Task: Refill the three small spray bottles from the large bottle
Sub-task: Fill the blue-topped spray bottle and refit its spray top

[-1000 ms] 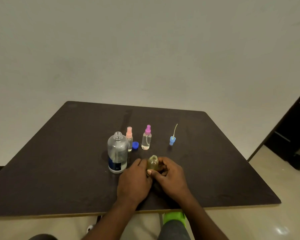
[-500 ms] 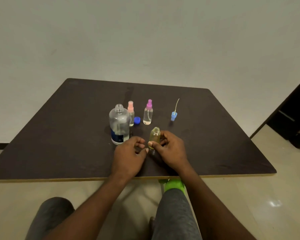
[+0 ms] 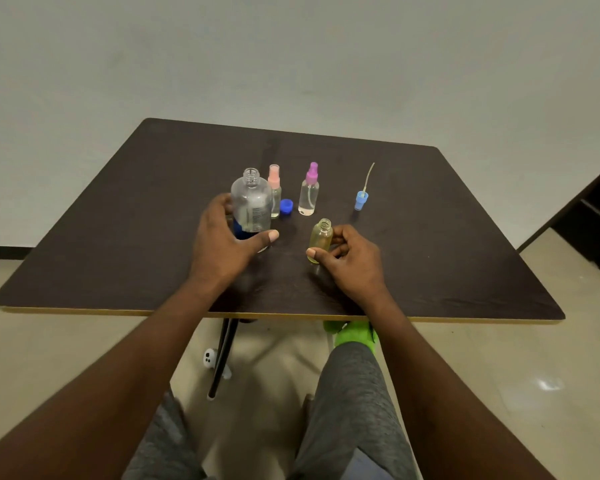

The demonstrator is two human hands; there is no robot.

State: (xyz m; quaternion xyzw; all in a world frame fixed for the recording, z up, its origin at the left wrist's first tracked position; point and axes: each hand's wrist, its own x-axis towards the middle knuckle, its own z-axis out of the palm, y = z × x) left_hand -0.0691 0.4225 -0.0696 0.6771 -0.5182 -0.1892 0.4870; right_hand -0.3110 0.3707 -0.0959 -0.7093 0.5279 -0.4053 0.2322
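One head-worn wide-angle camera looks forward and down from close above the seated person's lap. The dark table (image 3: 118,237) fills mid-frame, the wall (image 3: 291,46) the top and the floor (image 3: 534,375) the bottom.

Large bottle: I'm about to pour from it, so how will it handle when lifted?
The large bottle is probably rigid: walls look undented in the left hand. Uncapped neck, so careless tilting would likely spill. Smooth sides may slip.
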